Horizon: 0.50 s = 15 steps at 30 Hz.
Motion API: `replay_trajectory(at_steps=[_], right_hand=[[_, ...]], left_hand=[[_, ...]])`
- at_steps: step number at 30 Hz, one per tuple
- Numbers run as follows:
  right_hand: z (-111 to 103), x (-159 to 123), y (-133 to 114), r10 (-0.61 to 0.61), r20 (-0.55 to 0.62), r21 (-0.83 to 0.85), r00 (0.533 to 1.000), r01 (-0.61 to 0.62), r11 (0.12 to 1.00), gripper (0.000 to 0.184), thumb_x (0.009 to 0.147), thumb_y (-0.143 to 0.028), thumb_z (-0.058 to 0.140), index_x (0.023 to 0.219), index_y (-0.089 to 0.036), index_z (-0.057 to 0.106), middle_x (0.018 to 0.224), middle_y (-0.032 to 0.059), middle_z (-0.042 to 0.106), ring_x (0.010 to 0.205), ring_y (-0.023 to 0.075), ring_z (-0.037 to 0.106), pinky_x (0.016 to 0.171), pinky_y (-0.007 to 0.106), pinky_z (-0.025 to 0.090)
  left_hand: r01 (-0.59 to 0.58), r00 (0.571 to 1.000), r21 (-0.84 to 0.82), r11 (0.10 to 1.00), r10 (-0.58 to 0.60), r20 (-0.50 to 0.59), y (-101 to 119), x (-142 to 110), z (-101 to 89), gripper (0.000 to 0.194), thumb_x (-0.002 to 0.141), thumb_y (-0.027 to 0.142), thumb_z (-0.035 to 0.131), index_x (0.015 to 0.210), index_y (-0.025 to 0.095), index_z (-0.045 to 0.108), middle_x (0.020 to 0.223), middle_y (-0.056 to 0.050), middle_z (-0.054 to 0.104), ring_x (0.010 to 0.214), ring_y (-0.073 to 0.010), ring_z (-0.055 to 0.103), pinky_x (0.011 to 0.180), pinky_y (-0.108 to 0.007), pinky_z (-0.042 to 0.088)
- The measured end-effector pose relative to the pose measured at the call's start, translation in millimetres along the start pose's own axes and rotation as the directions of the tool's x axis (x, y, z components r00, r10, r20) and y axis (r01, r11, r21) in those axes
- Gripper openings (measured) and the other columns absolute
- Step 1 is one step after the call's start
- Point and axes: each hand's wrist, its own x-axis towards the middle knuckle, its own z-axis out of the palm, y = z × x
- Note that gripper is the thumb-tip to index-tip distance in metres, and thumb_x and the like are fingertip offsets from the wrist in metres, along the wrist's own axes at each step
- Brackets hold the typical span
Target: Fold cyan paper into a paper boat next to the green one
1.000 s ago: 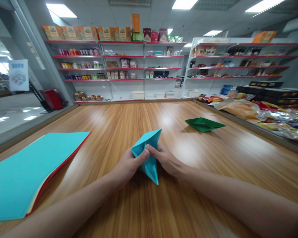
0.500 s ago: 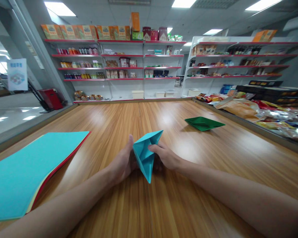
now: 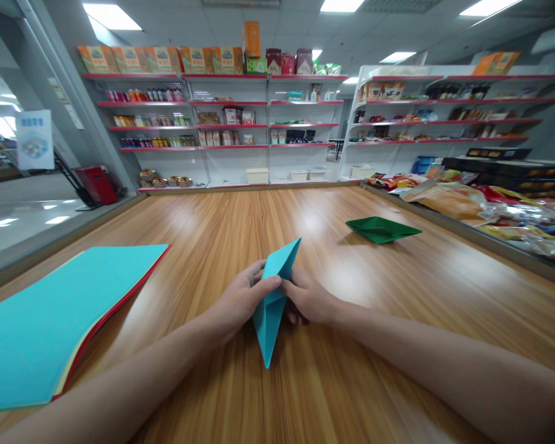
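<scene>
A folded light-blue paper boat [image 3: 269, 330] is held between both hands above the middle of the wooden table, its long pointed ends facing up and down in the view. My left hand [image 3: 240, 302] grips its left side, the thumb laid across the folds near the centre. From the right, my right hand [image 3: 312, 299] is closed on the other side, its thumb near the left thumb and its lower fingers curled partly out of sight behind the paper. A finished-looking green paper boat [image 3: 383, 230] rests on the table farther back to the right.
On the left lies a stack of coloured paper [image 3: 74, 308], blue on top with yellow and red edges below. Packaged snacks [image 3: 457, 200] and black boxes line the right side beyond the table's raised rim [image 3: 411, 213]. Stocked shelves [image 3: 226, 126] stand behind the table.
My left thumb lifted off the blue paper half a second ago and is now back on it. The blue boat has become narrower and longer, its lower tip reaching further down.
</scene>
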Motion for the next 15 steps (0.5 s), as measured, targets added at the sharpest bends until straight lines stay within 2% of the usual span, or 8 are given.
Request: replay_trajectory(at_steps=[6,10,12,15], right_hand=[[10,2,-3,-0.049,-0.068,0.052,0.997,0.052,0.997,0.012,0.075,-0.023,0.050,0.081,-0.014,0.057,0.045,-0.0053,0.050,0.032,0.0095,0.049,0.026,0.016,0.037],[13,3,-4,-0.023,-0.106,0.070,0.994,0.030,0.997,0.005,0.069,-0.015,0.048,0.065,-0.016,0.051,0.044,-0.0056,0.050,0.033,0.0087,0.049,0.027,0.015,0.038],[13,3,-4,-0.011,-0.118,0.061,0.993,0.018,0.998,0.010,0.068,-0.015,0.048,0.059,-0.017,0.047,0.043,-0.0053,0.049,0.032,0.0084,0.049,0.027,0.015,0.037],[10,2,-7,-0.020,-0.147,0.064,0.989,0.029,0.998,0.012,0.070,-0.019,0.053,0.059,-0.016,0.047,0.044,-0.0054,0.048,0.030,0.0075,0.046,0.025,0.015,0.035]], left_hand=[[-0.037,0.991,0.265,0.964,0.069,-0.111,-4,-2,6.2,0.045,0.079,0.039,0.061,0.114,0.016,0.045,0.081,-0.004,0.062,0.058,-0.0186,0.063,0.056,-0.031,0.051],[-0.077,0.965,0.413,0.907,0.172,-0.196,-5,-2,7.8,0.047,0.075,0.039,0.067,0.111,0.016,0.048,0.086,-0.003,0.062,0.074,-0.0192,0.062,0.066,-0.029,0.050],[-0.075,0.959,0.420,0.904,0.180,-0.217,-6,-2,8.4,0.049,0.073,0.039,0.069,0.111,0.017,0.048,0.087,-0.003,0.061,0.075,-0.0192,0.062,0.067,-0.029,0.049],[-0.055,0.982,0.297,0.953,0.107,-0.159,-7,-2,8.0,0.051,0.076,0.043,0.066,0.114,0.017,0.046,0.083,-0.003,0.061,0.064,-0.0182,0.062,0.061,-0.030,0.050]])
